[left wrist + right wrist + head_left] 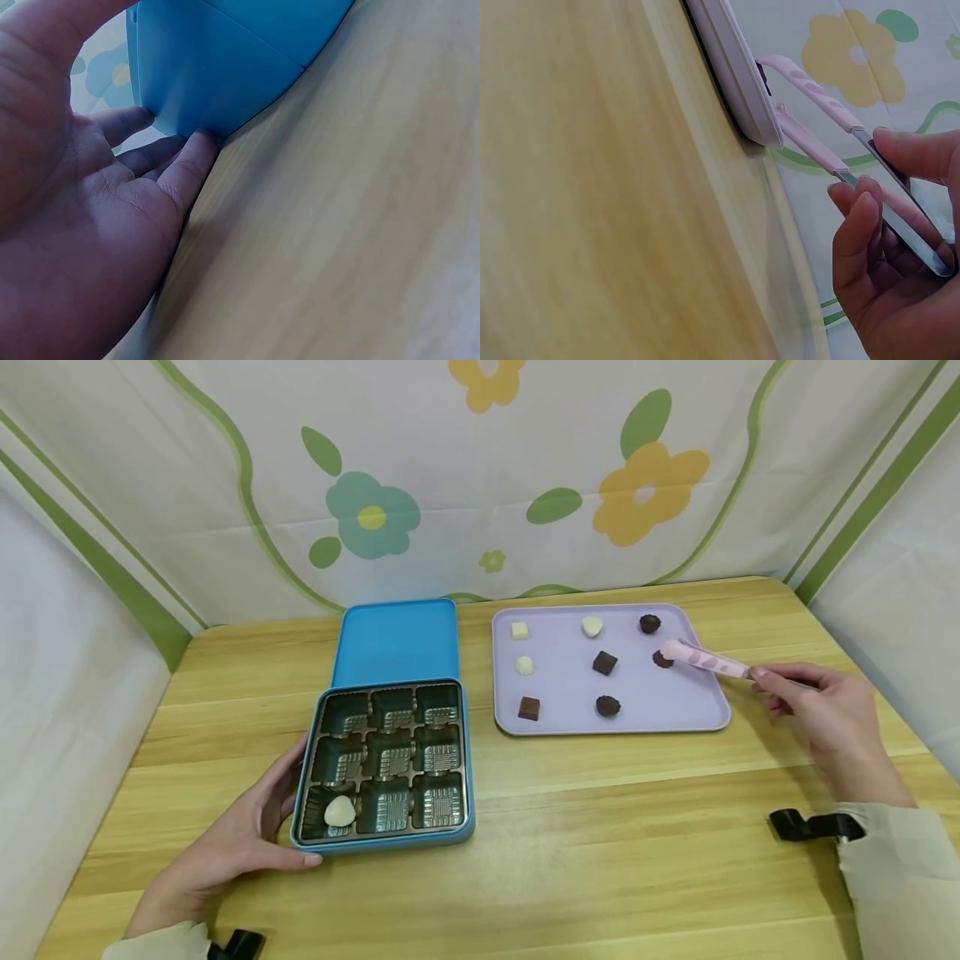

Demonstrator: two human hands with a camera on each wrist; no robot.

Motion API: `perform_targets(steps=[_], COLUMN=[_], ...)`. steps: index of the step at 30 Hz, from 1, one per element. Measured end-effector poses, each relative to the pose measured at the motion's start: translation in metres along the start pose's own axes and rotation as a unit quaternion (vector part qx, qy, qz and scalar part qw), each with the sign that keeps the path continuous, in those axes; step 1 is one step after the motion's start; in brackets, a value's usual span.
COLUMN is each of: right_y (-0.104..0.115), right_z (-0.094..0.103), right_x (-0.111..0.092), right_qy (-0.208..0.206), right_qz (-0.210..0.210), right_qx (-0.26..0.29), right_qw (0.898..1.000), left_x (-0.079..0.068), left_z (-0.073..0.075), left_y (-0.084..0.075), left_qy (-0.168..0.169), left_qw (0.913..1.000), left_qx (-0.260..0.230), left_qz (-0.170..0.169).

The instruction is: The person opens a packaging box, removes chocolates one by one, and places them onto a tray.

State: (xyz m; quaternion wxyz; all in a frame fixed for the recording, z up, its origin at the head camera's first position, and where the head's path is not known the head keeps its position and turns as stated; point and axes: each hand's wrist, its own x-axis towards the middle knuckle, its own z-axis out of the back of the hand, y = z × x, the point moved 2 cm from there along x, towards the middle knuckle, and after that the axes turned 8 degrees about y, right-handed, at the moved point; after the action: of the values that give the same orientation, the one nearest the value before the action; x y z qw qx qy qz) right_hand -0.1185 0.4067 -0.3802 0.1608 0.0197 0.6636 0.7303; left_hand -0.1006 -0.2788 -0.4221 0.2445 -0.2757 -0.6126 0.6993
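My left hand (251, 831) holds the front left corner of a blue tin box (471, 760), thumb along the front and fingers at the left side. In the left wrist view, fingertips touch the blue wall. A dark divided insert (386, 793) fills the box, with a white chocolate (340, 811) in its front left compartment. My right hand (825, 710) grips metal tongs (708, 660) with pink spotted tips. Those tips are at a dark chocolate (662, 659) on the right side of a lilac tray (555, 685). In the right wrist view, the tong arms stand apart around a dark piece.
Several more chocolates lie on the tray, among them a white square (519, 630), a dark square (604, 662) and a brown square (528, 708). Behind the box lies its blue lid (397, 643). A flowered cloth (480, 485) hangs beyond the wooden table (600, 860).
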Motion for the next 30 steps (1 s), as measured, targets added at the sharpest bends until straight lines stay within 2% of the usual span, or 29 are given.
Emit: perform_targets(steps=[9, 16, 22, 30], right_y=[0.0004, 0.0022, 0.0012, -0.0003], right_z=[0.0004, 0.0017, 0.0019, 0.0004], right_x=[-0.0006, -0.0017, -0.0009, 0.0014], right_qy=[-0.013, -0.030, -0.026, -0.015], right_qz=[0.014, 0.017, 0.027, 0.031], right_qx=[0.000, -0.021, -0.024, -0.120], right_qw=[1.000, 0.999, 0.999, 0.992], left_x=[-0.0001, -0.0011, -0.0012, -0.0013], left_z=[0.0000, -0.0001, -0.0004, -0.0005], left_y=[-0.0005, -0.0011, -0.0019, -0.0020], left_qy=[-0.010, -0.002, -0.006, -0.014], left_qw=[0.9998, 0.9999, 0.9998, 0.9994], left_qx=[0.013, 0.013, 0.014, 0.023], left_qz=[0.007, 0.005, 0.012, 0.024])
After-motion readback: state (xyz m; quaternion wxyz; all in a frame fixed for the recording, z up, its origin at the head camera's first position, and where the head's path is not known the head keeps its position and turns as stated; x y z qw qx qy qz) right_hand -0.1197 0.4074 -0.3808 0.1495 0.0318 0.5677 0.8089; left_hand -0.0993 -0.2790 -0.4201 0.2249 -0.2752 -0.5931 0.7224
